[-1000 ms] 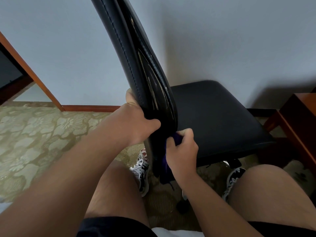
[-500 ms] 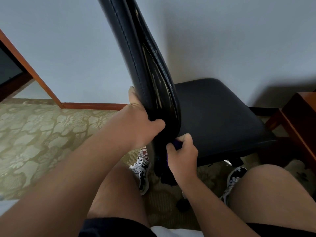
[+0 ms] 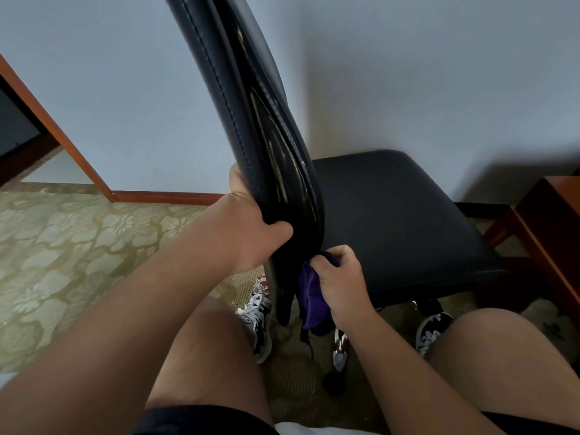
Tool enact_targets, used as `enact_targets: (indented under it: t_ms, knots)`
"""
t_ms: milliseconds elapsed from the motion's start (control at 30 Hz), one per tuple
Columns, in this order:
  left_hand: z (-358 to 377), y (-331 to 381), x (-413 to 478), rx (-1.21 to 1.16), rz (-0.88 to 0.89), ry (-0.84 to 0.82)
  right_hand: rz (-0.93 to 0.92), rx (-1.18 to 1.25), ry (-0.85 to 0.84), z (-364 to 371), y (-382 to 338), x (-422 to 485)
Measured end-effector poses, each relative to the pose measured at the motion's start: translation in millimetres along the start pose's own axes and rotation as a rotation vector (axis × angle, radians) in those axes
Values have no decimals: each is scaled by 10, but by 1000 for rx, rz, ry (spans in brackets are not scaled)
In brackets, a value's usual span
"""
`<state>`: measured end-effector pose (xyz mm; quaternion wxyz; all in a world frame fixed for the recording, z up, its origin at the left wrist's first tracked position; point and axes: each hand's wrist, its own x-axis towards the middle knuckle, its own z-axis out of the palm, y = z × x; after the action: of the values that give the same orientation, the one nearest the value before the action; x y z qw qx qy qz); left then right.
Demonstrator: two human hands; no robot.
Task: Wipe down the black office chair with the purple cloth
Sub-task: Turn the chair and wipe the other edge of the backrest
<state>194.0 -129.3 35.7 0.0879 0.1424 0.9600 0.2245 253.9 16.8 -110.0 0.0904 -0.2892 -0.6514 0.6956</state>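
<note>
Drew more purple cloth point(image 3: 311, 295) into view under the pinching right hand point(image 3: 340, 281) and still gripped the black office chair point(image 3: 251, 120) with the left hand point(image 3: 251, 230), fingertips hidden, perhaps curled behind.

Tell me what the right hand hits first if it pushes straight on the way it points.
Probably the chair's backrest: the right hand, gripping the cloth, points at its lower edge. Depth is unclear.
</note>
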Motion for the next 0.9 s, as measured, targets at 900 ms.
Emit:
enact_targets:
  t_ms: [900]
  knots:
    - [16, 48, -33, -17, -24, -3, -685, -197, 177, 51, -725, -160]
